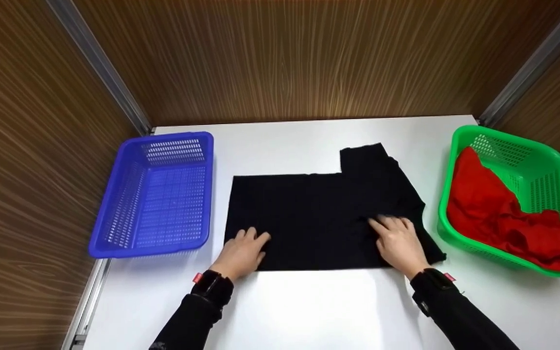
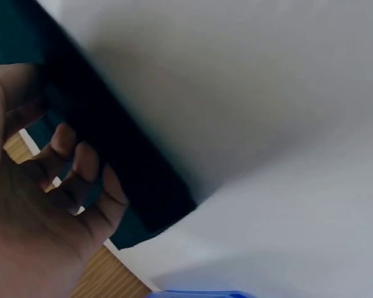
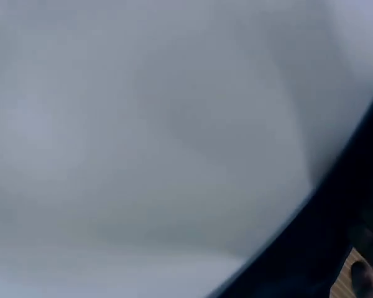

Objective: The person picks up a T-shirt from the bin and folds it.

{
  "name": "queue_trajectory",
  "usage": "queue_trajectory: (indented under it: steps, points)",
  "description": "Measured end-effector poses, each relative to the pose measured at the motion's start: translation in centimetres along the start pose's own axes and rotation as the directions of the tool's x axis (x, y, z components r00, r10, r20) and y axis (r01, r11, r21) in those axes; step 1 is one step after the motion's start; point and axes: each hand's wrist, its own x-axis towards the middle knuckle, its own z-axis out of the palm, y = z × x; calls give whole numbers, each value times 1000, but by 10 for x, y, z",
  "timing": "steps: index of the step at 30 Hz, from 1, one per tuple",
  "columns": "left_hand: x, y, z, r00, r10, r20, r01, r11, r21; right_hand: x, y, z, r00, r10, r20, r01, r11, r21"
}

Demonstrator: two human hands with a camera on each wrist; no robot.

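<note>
A black T-shirt (image 1: 304, 214) lies spread on the white table, its hem toward the left and one sleeve (image 1: 362, 158) sticking out at the far right. My left hand (image 1: 241, 255) rests on the shirt's near left corner, fingertips on the cloth. In the left wrist view the fingers (image 2: 86, 160) bend loosely against the dark fabric (image 2: 121, 155). Over by the near right part of the shirt, my right hand (image 1: 399, 243) touches small wrinkles with its fingertips. The right wrist view catches only a strip of cloth (image 3: 298, 248) and a bit of a finger (image 3: 362, 276).
To the left stands an empty blue plastic basket (image 1: 207, 194). A green basket (image 1: 447, 214) on the right holds a red cloth (image 1: 484, 199) that hangs over its near rim. Wood-patterned panels (image 1: 285, 63) wall in the white table (image 1: 309, 311) at the back and sides.
</note>
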Motion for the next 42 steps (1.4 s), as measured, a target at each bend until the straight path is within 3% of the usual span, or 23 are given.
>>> queue_trajectory:
  steps: [8,11,15,19,23,25,27,32,36,40,42]
  points:
    - [8,7,-11,996,-46,74,46,999,6,0,-10,10,992,83,99,-90,993,73]
    - [18,6,-14,998,-52,25,51,998,43,-1,-9,12,990,99,96,-107,991,86]
    - [35,0,-15,993,-98,-60,101,994,50,5,-6,12,996,88,14,-89,993,79]
    - [47,-7,-15,973,-228,24,228,974,-9,20,-3,9,991,130,-8,-130,990,58]
    - [51,-11,-16,951,-299,80,299,954,21,32,1,6,960,249,127,-253,967,21]
    - [52,-12,-16,952,-300,66,296,954,55,36,3,4,937,296,184,-303,953,11]
    - [51,-11,-16,958,-282,43,279,957,77,39,6,3,928,307,213,-319,947,26]
    - [49,-12,-14,972,-234,-36,236,967,91,44,12,-2,949,220,227,-256,956,141]
    - [47,-15,-14,970,-237,-52,240,969,55,48,13,-6,948,199,248,-249,950,190]
    - [47,-15,-14,968,-241,-64,245,968,63,51,13,-10,930,222,292,-276,948,156]
    - [48,-15,-14,968,-237,-83,243,968,61,54,12,-12,908,240,342,-299,945,130]
